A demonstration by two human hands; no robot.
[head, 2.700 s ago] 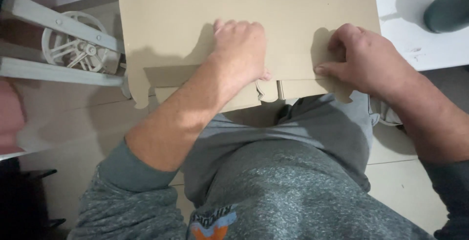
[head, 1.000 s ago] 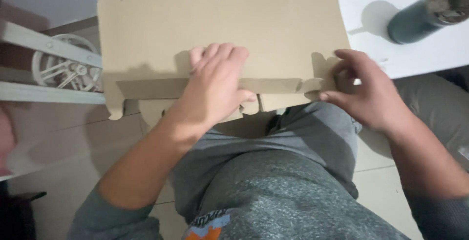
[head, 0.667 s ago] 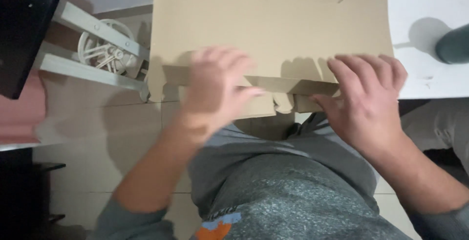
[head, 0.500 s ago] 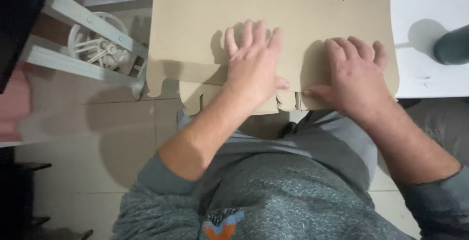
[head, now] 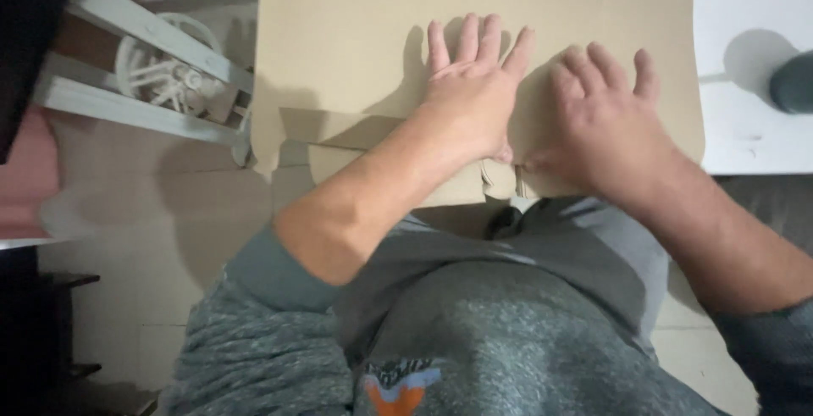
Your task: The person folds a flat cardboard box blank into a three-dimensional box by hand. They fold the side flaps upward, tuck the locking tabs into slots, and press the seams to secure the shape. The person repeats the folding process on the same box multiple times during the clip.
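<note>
cardboard sheet (head: pixel 356 52) lies flat, overhanging the white desk (head: pixel 745 136) edge. left hand (head: pixel 470 94) and right hand (head: pixel 605 119) press it, fingers spread. light, stiff, creasable; grip by its edges.

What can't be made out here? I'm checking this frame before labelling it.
Head view only:
- Cardboard sheet: far edge cut off by the frame top; the middle is hidden under the left hand and right hand.
- Dark object on the white table: cut off at the right edge, blurred.
- White wheel-like item: partly behind a slat.
</note>
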